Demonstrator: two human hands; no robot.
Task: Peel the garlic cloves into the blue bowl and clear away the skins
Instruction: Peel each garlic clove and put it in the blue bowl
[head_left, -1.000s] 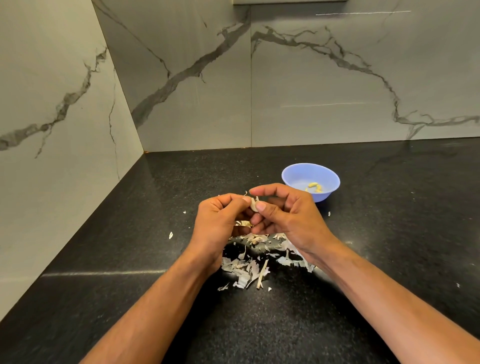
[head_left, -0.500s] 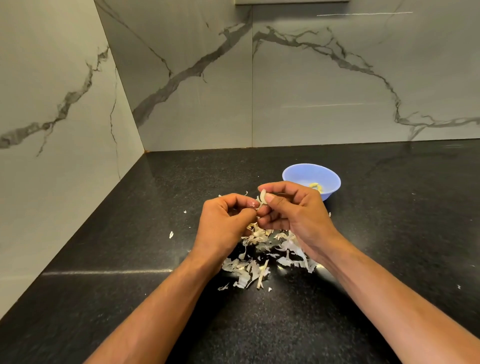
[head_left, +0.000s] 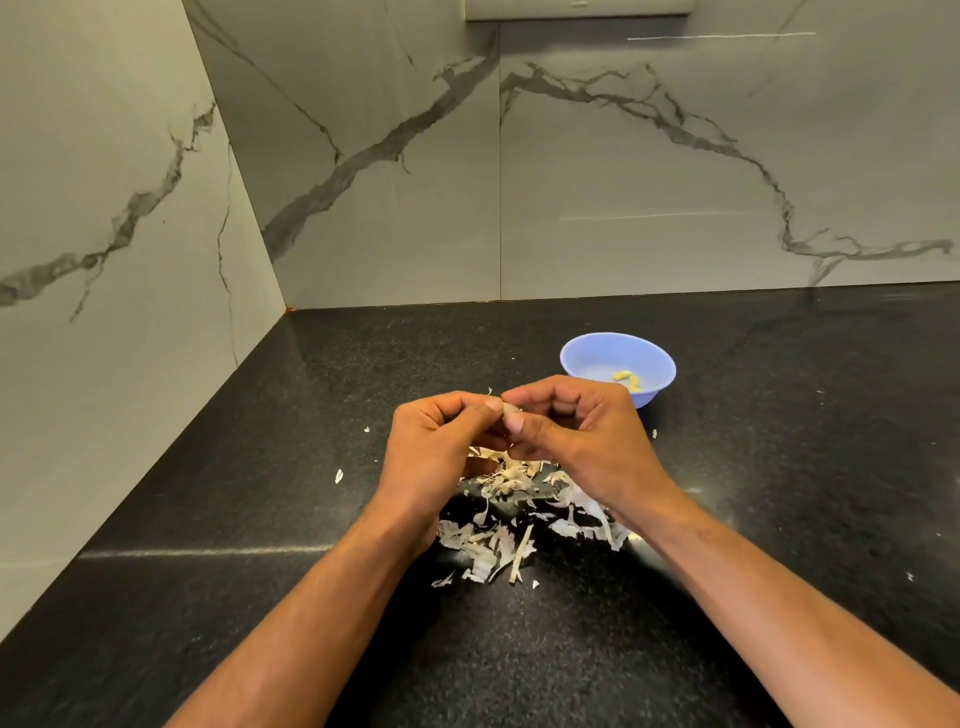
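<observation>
My left hand (head_left: 441, 441) and my right hand (head_left: 576, 436) meet above the counter, both pinching one small garlic clove (head_left: 508, 410) between thumbs and fingertips; most of the clove is hidden by the fingers. Beneath the hands lies a loose pile of pale garlic skins (head_left: 498, 540) on the black counter. The blue bowl (head_left: 587, 358) stands just beyond my right hand, with a few peeled yellowish cloves (head_left: 628, 378) inside.
The black speckled counter (head_left: 260, 597) runs into a corner of grey marble walls at the back and left. Stray skin flecks (head_left: 338, 475) lie scattered left and right of the pile.
The hands have drawn closer together around the clove, and the skin piece that stuck up between the fingertips is hidden now. Bowl and pile have not moved.
</observation>
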